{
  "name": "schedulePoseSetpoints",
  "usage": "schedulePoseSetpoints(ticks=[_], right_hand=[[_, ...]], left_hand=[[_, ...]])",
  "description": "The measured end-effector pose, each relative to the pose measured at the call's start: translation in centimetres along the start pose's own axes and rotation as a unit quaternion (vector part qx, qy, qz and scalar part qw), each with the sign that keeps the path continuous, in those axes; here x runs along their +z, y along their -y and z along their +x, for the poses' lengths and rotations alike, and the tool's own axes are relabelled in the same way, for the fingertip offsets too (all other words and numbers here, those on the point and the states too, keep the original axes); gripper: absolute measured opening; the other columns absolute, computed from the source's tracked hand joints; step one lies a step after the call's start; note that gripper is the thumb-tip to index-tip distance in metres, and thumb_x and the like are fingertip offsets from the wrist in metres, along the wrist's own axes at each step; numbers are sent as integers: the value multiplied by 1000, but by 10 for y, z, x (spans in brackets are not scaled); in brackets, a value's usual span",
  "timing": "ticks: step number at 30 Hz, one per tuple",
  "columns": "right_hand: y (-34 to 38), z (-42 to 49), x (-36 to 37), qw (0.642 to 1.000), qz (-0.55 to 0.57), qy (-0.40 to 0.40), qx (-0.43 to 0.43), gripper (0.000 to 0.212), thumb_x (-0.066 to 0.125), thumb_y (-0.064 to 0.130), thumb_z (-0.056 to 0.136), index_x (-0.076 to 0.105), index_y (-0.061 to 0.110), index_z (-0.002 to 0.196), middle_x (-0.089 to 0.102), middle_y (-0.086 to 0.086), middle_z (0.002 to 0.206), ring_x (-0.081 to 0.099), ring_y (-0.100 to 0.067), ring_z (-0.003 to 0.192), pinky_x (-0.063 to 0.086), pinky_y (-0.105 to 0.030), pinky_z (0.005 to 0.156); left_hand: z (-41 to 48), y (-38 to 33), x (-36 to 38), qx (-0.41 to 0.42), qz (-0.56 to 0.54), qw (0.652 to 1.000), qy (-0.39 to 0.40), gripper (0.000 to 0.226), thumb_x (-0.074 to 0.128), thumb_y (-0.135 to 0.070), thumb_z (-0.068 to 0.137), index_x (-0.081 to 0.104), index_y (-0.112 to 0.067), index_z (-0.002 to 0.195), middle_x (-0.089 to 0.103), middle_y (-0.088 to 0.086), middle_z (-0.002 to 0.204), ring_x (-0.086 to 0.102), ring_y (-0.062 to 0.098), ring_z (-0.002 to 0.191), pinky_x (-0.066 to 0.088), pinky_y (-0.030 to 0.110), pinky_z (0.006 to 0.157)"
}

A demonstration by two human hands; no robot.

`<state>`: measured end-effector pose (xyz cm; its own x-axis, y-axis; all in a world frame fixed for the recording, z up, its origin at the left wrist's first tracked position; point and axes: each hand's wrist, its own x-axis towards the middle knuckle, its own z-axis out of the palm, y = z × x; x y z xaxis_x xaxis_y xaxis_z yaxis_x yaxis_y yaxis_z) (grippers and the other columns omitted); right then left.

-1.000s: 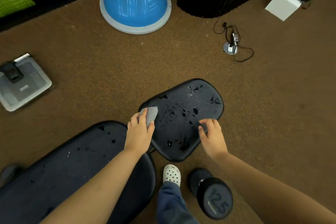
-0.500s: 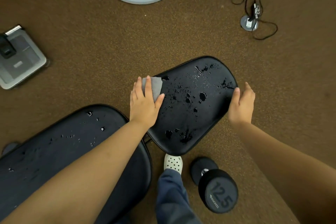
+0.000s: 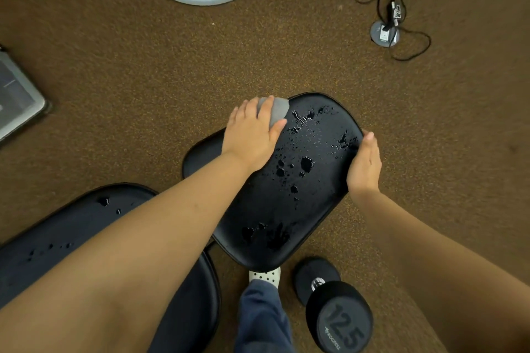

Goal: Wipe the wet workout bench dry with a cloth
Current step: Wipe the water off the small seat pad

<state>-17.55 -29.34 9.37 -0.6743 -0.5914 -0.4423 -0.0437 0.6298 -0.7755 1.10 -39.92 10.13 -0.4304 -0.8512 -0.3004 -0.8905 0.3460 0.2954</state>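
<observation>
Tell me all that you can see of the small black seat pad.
The seat pad is black, smooth and shiny like vinyl, rounded, wider at its far end. Water drops lie across it. The left hand presses a grey cloth on its far left corner; the right hand rests against its right edge.

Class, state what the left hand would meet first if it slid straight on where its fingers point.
Only the far edge of the seat pad; the left hand and cloth would then slide off over carpet, it seems.
</observation>
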Motion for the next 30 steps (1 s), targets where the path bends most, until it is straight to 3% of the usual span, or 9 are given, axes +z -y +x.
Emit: schedulePoseSetpoints(ticks=[2,6,10,13,16,22,24,26,30], right_hand=[[-4,2,1,1000,28,-4,3,49,19,47,102,42,25,140,43,12,132,34,-1,122,24,-25,105],[-10,6,3,995,91,-5,28,48,25,51,93,52,35,129,55,9,129,50,-11,120,38,-39,107],[-9,6,2,990,129,9,48,45,27,49,92,55,37,126,58,8,128,53,-10,117,42,-36,103],[-10,9,1,986,154,12,55,41,26,43,99,55,35,127,59,13,122,54,-1,111,43,-24,93],[-10,11,-3,979,191,26,59,45,19,37,103,48,26,136,56,15,121,52,8,104,41,-15,84],[-5,13,-14,976,194,62,77,51,11,38,103,50,19,131,56,2,128,53,-8,114,39,-26,98],[-2,13,-17,976,183,78,82,52,11,40,103,49,18,131,60,1,121,56,-8,108,43,-26,93],[0,12,-18,980,154,84,92,53,12,45,102,51,23,130,59,4,120,54,-7,107,41,-26,89],[6,4,-15,985,104,76,113,47,20,63,91,59,43,109,59,12,123,49,-13,120,31,-35,104]], left_hand=[[14,-19,2,10,-7,1000,-1,61,20,-49,101,17,-15,151,21,13,156,11,30,147,4,42,119],[41,-55,4,39,6,999,-2,60,16,-47,102,16,-12,152,7,5,161,-4,23,148,-5,40,119],[55,-88,7,127,10,991,27,55,19,-42,104,17,-16,152,11,1,161,3,20,148,2,37,119],[43,-104,18,181,25,983,33,52,23,-40,104,18,-22,152,15,-1,160,6,20,148,4,36,119],[24,-104,28,181,44,982,14,51,22,-38,104,16,-23,153,9,-1,161,3,19,148,1,36,118],[-45,-101,49,202,49,978,18,52,24,-38,104,18,-21,152,10,0,161,4,20,148,1,37,118],[-72,-88,54,207,58,977,15,52,23,-39,102,24,-21,151,17,1,160,11,21,147,6,37,118],[-100,-72,58,206,64,976,21,52,22,-40,101,28,-21,149,22,1,158,17,20,146,10,37,117],[-164,-32,62,156,68,985,28,53,25,-41,101,27,-23,151,21,-2,159,19,18,146,15,38,116]])
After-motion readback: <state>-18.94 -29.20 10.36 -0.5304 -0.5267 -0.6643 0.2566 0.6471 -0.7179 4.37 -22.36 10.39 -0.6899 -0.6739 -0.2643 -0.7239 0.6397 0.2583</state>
